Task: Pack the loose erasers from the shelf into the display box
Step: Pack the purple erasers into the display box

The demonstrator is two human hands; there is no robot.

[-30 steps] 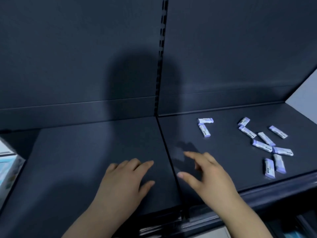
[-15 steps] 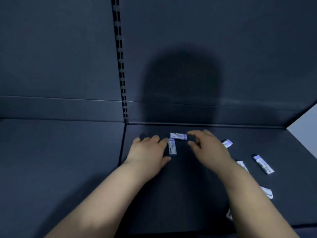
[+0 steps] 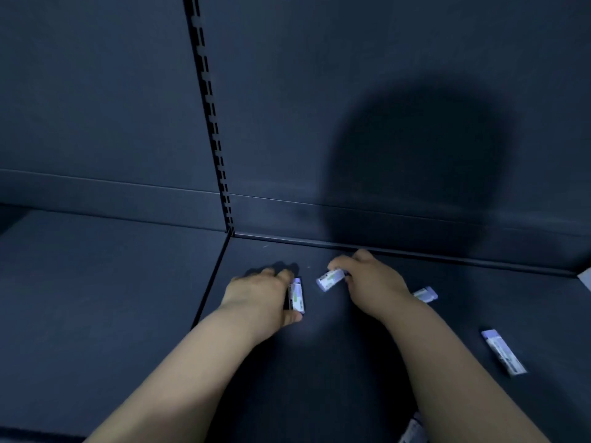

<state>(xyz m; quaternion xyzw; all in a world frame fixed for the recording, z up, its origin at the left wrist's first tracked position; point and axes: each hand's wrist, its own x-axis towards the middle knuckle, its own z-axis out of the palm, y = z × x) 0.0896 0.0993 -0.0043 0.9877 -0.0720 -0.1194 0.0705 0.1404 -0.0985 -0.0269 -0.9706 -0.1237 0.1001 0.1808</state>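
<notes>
Left hand (image 3: 260, 294) is palm down, with fingers curled over the far end of a white-and-lilac eraser (image 3: 296, 298) and the thumb at its near end. The palm hides the eraser's left edge, and I cannot tell whether it is off the shelf (image 3: 105, 298). Right hand (image 3: 375, 282) pinches a second eraser (image 3: 331, 279) by one end, and the fingers cover that end. This eraser is tilted, with its free end pointing toward the left hand, the two erasers near but apart. A third eraser (image 3: 426, 295) shows only partly from behind the right wrist. A fourth (image 3: 503, 351) lies in full view on the shelf, further right. A fifth (image 3: 412, 431) is cut off by the bottom edge and the right forearm, and its print is unreadable. All labels are blurred. A head shadow (image 3: 415, 161) darkens the back panel right of the slotted upright (image 3: 211, 123). Half a second ago both near erasers lay flat at a right angle, with fingertips only touching them. Now each hand grips one, and the right one has turned.
</notes>
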